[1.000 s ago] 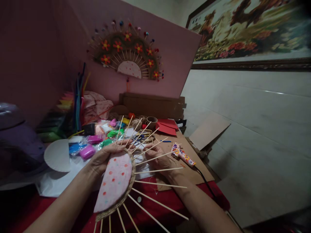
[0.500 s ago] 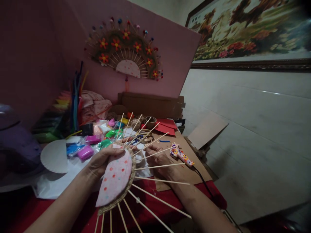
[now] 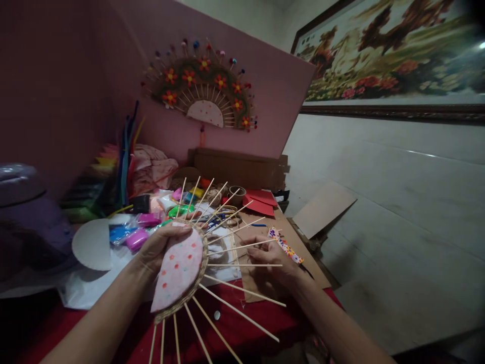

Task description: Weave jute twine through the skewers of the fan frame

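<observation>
Narrow gaps between splayed sticks (image 3: 242,289), glue gun (image 3: 290,248) beyond right grip (image 3: 275,254).

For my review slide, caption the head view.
Left hand holds a dotted half-disc with radiating sticks; right hand near the stick tips; flowered fan behind.

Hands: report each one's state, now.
Left hand: closed on the dotted half-disc.
Right hand: fingers curled behind the sticks; whether it holds anything cannot be told.
</observation>
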`<state>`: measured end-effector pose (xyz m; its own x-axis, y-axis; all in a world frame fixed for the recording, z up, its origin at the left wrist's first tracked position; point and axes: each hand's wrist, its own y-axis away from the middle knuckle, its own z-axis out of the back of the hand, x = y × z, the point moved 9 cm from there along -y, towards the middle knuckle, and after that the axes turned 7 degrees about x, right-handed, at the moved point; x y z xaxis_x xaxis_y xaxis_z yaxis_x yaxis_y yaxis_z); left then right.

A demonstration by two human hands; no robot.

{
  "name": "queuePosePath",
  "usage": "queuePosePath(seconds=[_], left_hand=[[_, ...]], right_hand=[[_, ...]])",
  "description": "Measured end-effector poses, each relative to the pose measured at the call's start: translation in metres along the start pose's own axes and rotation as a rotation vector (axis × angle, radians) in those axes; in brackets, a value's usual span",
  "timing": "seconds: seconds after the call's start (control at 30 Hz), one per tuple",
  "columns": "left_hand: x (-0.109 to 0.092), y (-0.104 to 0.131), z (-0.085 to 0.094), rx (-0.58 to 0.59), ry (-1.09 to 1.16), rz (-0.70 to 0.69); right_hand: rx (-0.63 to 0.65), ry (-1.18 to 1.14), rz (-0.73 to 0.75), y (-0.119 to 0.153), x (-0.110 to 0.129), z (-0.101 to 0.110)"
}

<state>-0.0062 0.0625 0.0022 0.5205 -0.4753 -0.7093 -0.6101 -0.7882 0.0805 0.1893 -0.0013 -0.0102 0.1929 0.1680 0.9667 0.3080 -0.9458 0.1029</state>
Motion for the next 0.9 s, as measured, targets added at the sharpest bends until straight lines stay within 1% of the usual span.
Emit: queuePosePath(seconds=[0.07,0.13,0.2,0.3,0.4,0.53,0.67,0.77,0.9], left_hand=[[0.000,0.002,0.000,-0.015,0.001,0.021],[-0.003,0.003,-0.001,-0.009,-0.003,0.015],[-0.007,0.004,-0.002,-0.002,-0.016,-0.002],[-0.009,0.006,-0.001,-0.020,-0.057,0.001],[-0.009,0.006,-0.001,-0.017,-0.091,0.006],[-0.011,0.003,-0.004,0.035,-0.122,-0.034],[-0.012,0.001,-0.003,0.066,-0.133,-0.068],[-0.010,0.002,-0.001,0.064,-0.126,-0.054],[-0.009,0.004,-0.001,0.057,-0.088,-0.040]], right_hand=[[-0.021,0.071,-0.037,0.009,0.001,0.013],[-0.051,0.159,-0.044,0.013,0.006,0.029],[-0.091,0.207,-0.010,0.016,0.016,0.043],[-0.177,0.152,0.063,0.018,0.034,0.056],[-0.205,0.085,0.140,0.020,0.052,0.051],[-0.225,0.071,0.224,0.019,0.068,0.040],[-0.247,0.051,0.267,0.014,0.073,0.037],[-0.259,0.051,0.292,0.011,0.075,0.038],[-0.286,0.121,0.306,0.009,0.074,0.041]])
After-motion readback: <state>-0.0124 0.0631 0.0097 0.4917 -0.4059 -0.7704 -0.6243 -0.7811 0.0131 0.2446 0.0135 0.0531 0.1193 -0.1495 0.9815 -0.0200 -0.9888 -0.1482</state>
